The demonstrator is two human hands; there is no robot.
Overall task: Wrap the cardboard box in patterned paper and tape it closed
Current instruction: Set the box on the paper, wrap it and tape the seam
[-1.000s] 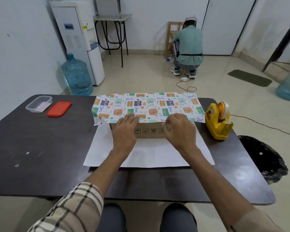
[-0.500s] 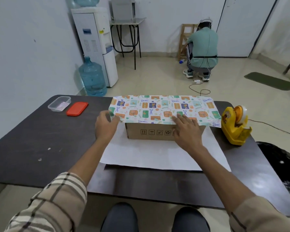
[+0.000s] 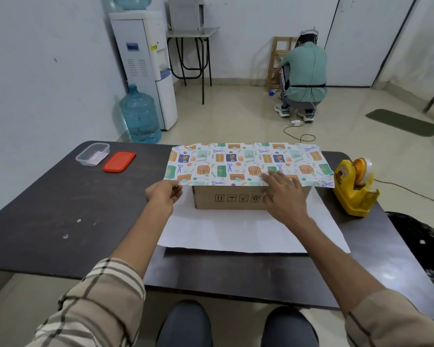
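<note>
Wrapping is at its first fold: the cardboard box (image 3: 226,200) sits in the middle of the dark surface (image 3: 60,209) on the white underside of the patterned paper (image 3: 248,162), whose far half is drawn over the box top so the printed side faces up. The right hand (image 3: 285,196) lies flat on the near top edge of the box, its fingers (image 3: 273,177) spread and pressing the flap down, seemingly to pin the sheet against sliding while the other side is adjusted. The left hand (image 3: 161,196) pinches the flap's near-left corner, which overhangs the box end, between thumb and fingers, probably to pull it taut and square it with the box edge. The near half of the sheet lies open toward the person, ready to be brought up to meet the flap. A yellow tape dispenser (image 3: 353,189) stands just beside the sheet on the right, handy to the pressing hand for sealing the seam. A clear container (image 3: 92,154) and a red lid (image 3: 119,161) lie well apart at the far left, out of the way.
</note>
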